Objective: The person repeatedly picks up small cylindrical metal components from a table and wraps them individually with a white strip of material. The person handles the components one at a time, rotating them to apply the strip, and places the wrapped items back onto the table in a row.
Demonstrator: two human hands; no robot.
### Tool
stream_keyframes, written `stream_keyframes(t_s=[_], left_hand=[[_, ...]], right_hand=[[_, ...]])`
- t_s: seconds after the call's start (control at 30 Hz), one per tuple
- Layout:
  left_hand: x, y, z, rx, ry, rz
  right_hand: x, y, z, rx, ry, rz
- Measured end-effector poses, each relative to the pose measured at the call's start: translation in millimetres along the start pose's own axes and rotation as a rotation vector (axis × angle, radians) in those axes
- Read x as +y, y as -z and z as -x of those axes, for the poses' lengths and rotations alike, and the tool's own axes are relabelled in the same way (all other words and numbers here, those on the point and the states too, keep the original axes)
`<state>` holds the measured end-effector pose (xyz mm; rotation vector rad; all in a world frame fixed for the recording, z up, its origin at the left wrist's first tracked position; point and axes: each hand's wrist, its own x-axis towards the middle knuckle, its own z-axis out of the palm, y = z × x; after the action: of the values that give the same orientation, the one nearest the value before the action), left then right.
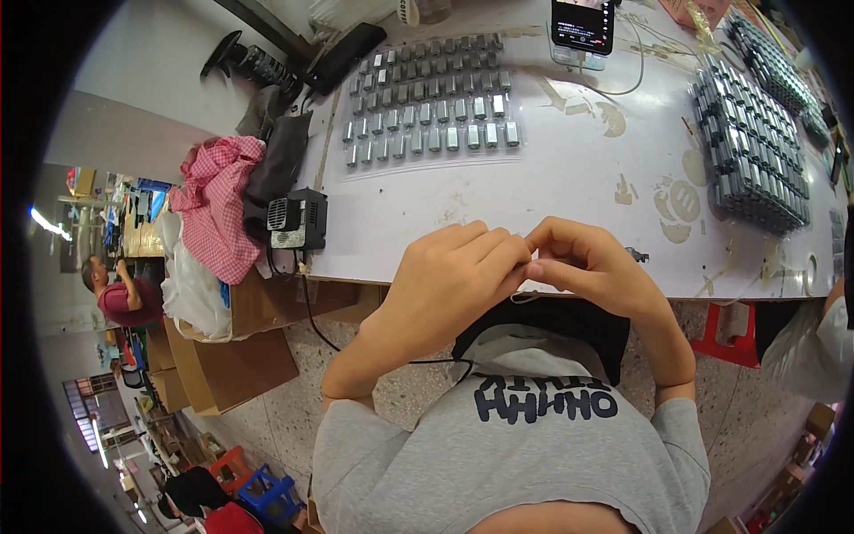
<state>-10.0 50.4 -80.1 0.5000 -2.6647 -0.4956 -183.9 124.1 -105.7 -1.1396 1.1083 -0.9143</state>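
Just above the table's front edge, my left hand [463, 271] and my right hand [598, 267] meet at the fingertips. The left hand's fingers are curled closed, its back turned up. Thumb and index finger of the right hand pinch against the left fingertips. Whatever lies between them is hidden by the fingers. Close to the right hand a small dark part [637, 254] rests on the white table [569, 191]. Farther off, a clear plastic tray [391, 172] holds rows of small silver metal blocks [451, 138].
Stacked trays of similar metal parts [752, 142] stand at right. A lit phone [582, 25] lies at the back. A small black-and-grey device [298, 220] sits on the left edge, near a pink checked cloth [222, 196] and cardboard boxes [222, 365]. Another person's sleeve [809, 351] shows at right.
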Motion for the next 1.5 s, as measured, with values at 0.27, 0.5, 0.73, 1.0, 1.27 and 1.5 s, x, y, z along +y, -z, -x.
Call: stream_keyframes(t_s=[0.27, 0.5, 0.73, 1.0, 1.27, 1.5], left_hand=[[-53.1, 9.4, -37.1, -0.057, 0.231, -0.036], [-283.3, 11.5, -98.4, 0.205, 0.620, -0.757], [-309.1, 2.7, -109.2, 0.092, 0.786, -0.761], [-349.4, -0.1, -105.5, 0.215, 0.586, -0.526], [-333.4, 6.0, -117.4, -0.005, 0.897, -0.579], [-290.2, 11.8, -118.7, 0.354, 0.368, -0.387]], right_hand=[[4.8, 27.4, -9.2, 0.157, -0.004, -0.137], [10.4, 21.9, -5.1, 0.248, 0.087, -0.279], [17.5, 9.0, 9.2, 0.231, 0.082, -0.451], [13.2, 2.7, 32.3, 0.048, 0.186, -0.627], [14.7, -14.2, 70.3, 0.287, 0.429, -0.783], [10.3, -9.6, 116.2, 0.364, 0.847, -0.685]])
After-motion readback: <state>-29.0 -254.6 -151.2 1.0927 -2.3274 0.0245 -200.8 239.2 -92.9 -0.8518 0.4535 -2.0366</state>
